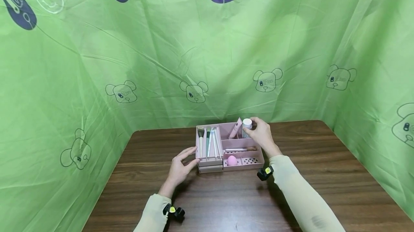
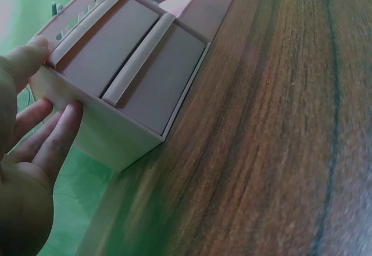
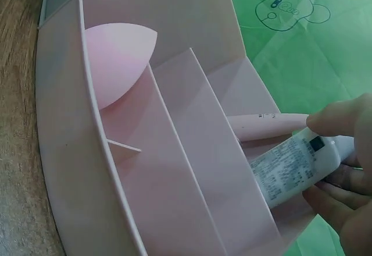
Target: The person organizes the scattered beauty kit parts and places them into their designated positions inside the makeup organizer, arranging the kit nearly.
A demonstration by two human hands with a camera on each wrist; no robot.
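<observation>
A pink organizer (image 1: pixel 243 167) with two small drawers stands on the table. My right hand (image 1: pixel 261 133) pinches a white bottle (image 1: pixel 247 124) by its cap end, and the bottle's lower part sits within the back right compartment. In the right wrist view the printed label of the bottle (image 3: pixel 288 169) shows beside a pink tube (image 3: pixel 264 126). At the left side of the organizer, my left hand (image 1: pixel 179 165) rests its fairly straight fingers (image 2: pixel 55 139) against the wall, with the thumb at the upper front corner near the drawers (image 2: pixel 110 46).
Makeup brushes (image 1: pixel 208 141) lie in the organizer's top left tray. A pink makeup sponge (image 1: pixel 231 160) sits in the front compartment, and slim sticks (image 1: pixel 239 149) lie in the middle one. Green printed cloth (image 1: pixel 194 63) hangs behind the wooden table (image 1: pixel 226 203).
</observation>
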